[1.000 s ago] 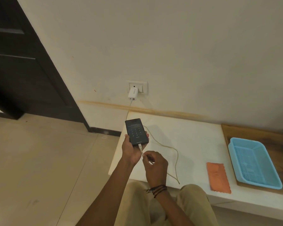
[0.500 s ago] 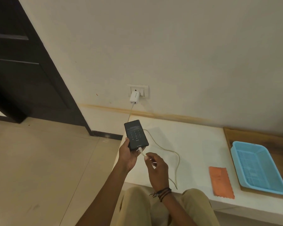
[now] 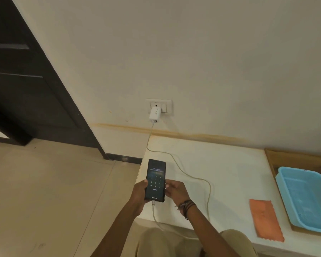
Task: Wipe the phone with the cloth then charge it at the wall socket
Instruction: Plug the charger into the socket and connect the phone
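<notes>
Cream-painted wall (image 3: pixel 211 62), plain, with a yellowish stain line running along it just above the bench top.

Dark door (image 3: pixel 22 86), panelled, far left of the wall socket, down to the tiled floor (image 3: pixel 44 182).

White bench (image 3: pixel 230 173), below and to the right of the wall socket, set against the wall; a wooden board (image 3: pixel 295 158) covers its right end.

Blue basket (image 3: pixel 308 197), shallow, perforated, on the wooden board, well right of the socket.

Orange cloth (image 3: pixel 266 219), flat on the bench, just beside the basket's left edge, well apart from the phone.

Phone (image 3: pixel 155 179), dark, screen lit with a keypad, held over the bench's left edge directly below the socket, top end pointing toward it.

Left hand (image 3: pixel 140 191), curled around the phone's left edge and underside, thumb on the screen edge.

Right hand (image 3: pixel 175 190), fingers closed on the phone's right edge; dark bands (image 3: pixel 187 205) at the wrist.

Wall socket (image 3: pixel 159 107), white plate, low on the wall.

Charger (image 3: pixel 154 115), white, plugged into the socket.

Cable (image 3: pixel 193 178), pale, from the charger down across the bench in a loop, its plug seated in the phone's bottom end.
</notes>
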